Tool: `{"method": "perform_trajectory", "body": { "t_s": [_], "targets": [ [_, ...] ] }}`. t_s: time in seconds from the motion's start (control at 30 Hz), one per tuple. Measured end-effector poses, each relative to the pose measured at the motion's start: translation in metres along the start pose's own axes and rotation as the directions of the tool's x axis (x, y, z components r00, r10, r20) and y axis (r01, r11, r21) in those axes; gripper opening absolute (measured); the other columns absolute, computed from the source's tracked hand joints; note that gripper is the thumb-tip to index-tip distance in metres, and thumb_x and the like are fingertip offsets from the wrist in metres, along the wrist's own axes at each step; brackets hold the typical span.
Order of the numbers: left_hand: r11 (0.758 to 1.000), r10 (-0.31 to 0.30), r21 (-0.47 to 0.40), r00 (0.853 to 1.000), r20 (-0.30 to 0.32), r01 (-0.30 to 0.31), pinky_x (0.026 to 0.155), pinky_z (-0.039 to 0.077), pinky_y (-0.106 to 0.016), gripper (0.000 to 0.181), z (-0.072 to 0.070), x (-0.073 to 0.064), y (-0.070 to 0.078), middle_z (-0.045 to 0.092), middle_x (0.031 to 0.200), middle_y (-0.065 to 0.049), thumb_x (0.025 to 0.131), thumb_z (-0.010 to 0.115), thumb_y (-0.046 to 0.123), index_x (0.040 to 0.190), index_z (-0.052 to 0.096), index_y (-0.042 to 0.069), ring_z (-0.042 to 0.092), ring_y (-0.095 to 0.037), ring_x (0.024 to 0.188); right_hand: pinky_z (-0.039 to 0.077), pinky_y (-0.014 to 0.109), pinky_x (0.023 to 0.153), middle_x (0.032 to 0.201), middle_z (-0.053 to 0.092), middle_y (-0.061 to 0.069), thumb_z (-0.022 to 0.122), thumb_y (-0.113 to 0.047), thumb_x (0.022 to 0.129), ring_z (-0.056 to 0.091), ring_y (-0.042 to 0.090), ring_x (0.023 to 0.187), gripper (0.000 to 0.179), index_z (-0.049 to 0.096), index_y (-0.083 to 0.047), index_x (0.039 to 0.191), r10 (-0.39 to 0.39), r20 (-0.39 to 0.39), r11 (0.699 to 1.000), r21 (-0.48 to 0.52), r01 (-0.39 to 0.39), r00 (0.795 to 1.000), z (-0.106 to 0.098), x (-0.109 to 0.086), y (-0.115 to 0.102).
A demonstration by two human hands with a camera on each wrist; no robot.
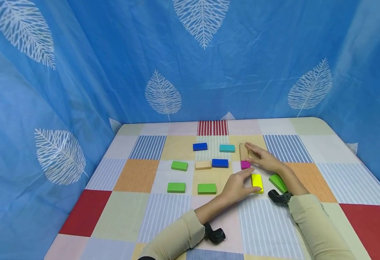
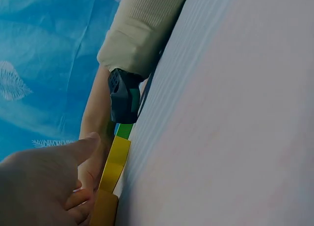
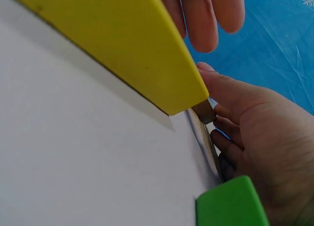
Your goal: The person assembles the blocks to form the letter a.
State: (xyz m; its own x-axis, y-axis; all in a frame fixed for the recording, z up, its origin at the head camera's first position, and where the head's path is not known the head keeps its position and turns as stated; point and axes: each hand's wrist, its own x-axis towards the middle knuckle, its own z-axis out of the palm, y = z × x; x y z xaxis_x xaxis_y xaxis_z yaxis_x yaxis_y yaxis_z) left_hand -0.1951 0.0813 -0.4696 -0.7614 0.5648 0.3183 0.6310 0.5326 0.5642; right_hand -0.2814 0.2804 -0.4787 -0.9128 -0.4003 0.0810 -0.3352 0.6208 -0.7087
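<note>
In the head view my right hand [image 1: 264, 160] reaches over the right edge of a plain wooden block [image 1: 243, 151]. Its fingertips lie at the far end and its thumb beside a small magenta block [image 1: 245, 165]. My left hand [image 1: 236, 186] is spread around the left side of a yellow block [image 1: 257, 183], thumb by the near end and forefinger by the far end. The left wrist view shows the left thumb [image 2: 88, 145] extended above the yellow block [image 2: 115, 160]. In the right wrist view, the right hand [image 3: 274, 133] is beyond the yellow block [image 3: 122, 44].
A green block [image 1: 278, 183] lies beside the right wrist. Left of the hands are green blocks [image 1: 206, 189], blue blocks [image 1: 220, 163], a teal block [image 1: 227, 148] and another wooden block [image 1: 203, 165]. All are on a patchwork cloth [image 1: 121, 213], with blue curtains [image 1: 241, 90] around the table.
</note>
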Motion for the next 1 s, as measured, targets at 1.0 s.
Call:
{"method": "perform_trajectory", "body": {
  "t_s": [1.0],
  "targets": [
    [0.983, 0.108, 0.145, 0.992, 0.061, -0.116, 0.097, 0.034, -0.014, 0.062, -0.001, -0.010, -0.014, 0.054, 0.129, 0.003, 0.080, 0.067, 0.046, 0.129, 0.055, 0.010, 0.047, -0.005, 0.119, 0.012, 0.060, 0.106, 0.150, 0.017, 0.019, 0.061, -0.029, 0.090, 0.013, 0.040, 0.136, 0.068, 0.029, -0.006, 0.145, 0.008, 0.006, 0.999, 0.041, -0.008, 1.000, -0.001, 0.001, -0.001]
  ]
}}
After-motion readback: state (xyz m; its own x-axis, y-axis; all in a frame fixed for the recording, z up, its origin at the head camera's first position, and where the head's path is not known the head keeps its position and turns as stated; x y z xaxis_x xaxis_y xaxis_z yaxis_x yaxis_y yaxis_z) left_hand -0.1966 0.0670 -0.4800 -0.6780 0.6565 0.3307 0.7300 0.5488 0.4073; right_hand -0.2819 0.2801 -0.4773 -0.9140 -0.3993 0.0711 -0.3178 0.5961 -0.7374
